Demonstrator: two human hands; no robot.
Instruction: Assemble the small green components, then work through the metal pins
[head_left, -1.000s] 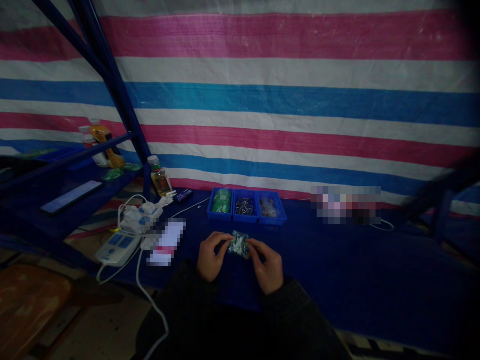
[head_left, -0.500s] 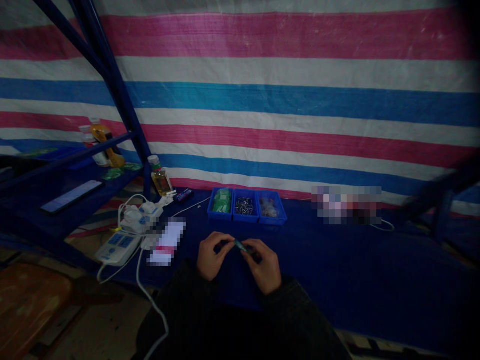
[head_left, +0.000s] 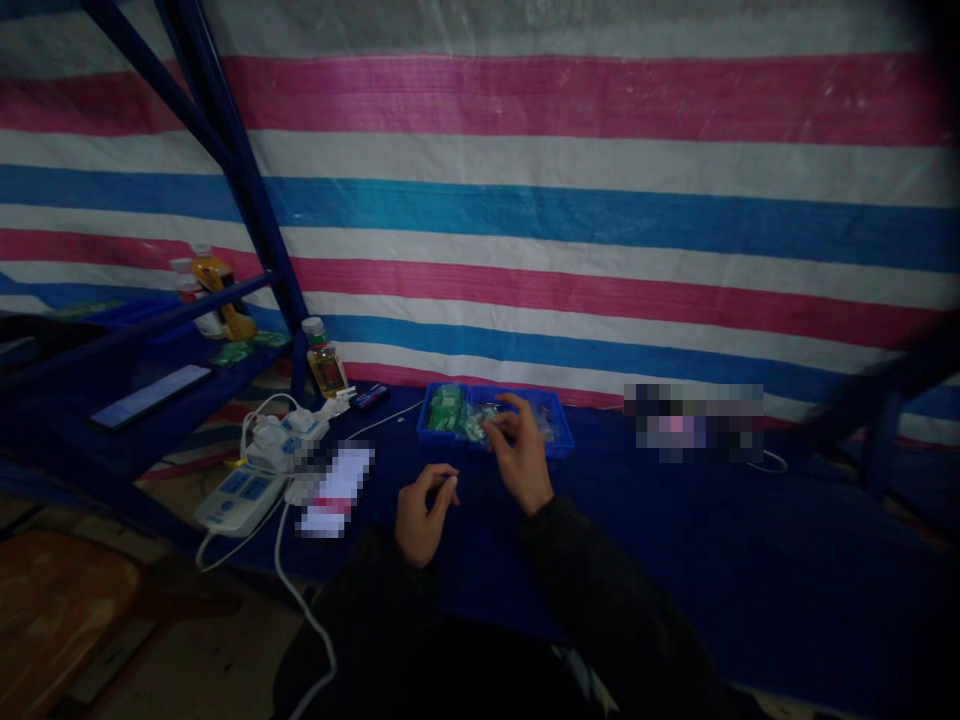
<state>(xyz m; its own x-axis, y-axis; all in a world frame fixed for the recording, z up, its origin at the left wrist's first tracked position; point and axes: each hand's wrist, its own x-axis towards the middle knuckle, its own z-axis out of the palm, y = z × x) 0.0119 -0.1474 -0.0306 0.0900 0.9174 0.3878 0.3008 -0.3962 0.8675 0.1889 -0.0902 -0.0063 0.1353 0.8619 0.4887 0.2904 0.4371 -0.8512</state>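
Right hand at the trays, left hand waiting nearer the body

The right hand (head_left: 521,458) reaches over the trays, fingers loosely parted; a small shiny packet (head_left: 477,424) shows just beyond its thumb, at the middle tray, but whether the fingers grip it I cannot tell. The left hand (head_left: 420,518) hangs lower and apart, fingers curled and thumb close to the forefinger — anything pinched there is too small to make out.

Beyond the left hand, the left tray (head_left: 440,437) holds green packets (head_left: 447,405). Past the right hand, the right tray (head_left: 564,440) carries clear bits, partly covered.

As I judge it, the work is partway: one packet is at the trays, yet nothing confirms that it is set down. The right hand and packet hide most of the middle tray. On the tabletop (head_left: 675,570), pixelation masks a patch left of the left hand and another far right of the right — both unreadable.
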